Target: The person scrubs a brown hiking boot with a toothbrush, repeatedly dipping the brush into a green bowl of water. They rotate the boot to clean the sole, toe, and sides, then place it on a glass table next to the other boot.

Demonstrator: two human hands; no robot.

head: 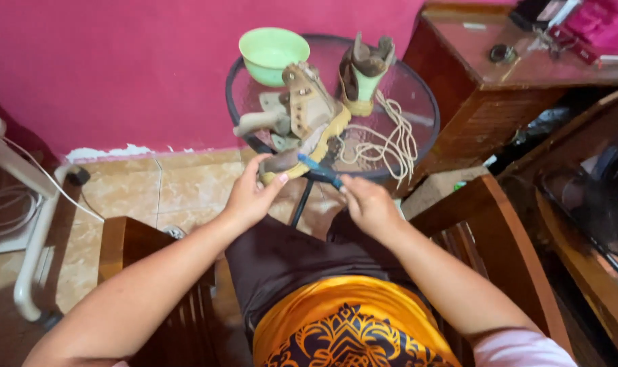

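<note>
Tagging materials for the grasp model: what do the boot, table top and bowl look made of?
Boot: looks like tan suede or nubuck, matte and scuffed, with a yellowish rubbery sole. Table top: clear glass in a dark metal rim; the floor shows through it. Bowl: probably plastic, pale green, smooth with a soft sheen.

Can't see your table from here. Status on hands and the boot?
Left hand steadies the tan boot at its toe. Right hand holds a blue brush against it. Loose laces, second boot, green bowl sit clear.
</note>
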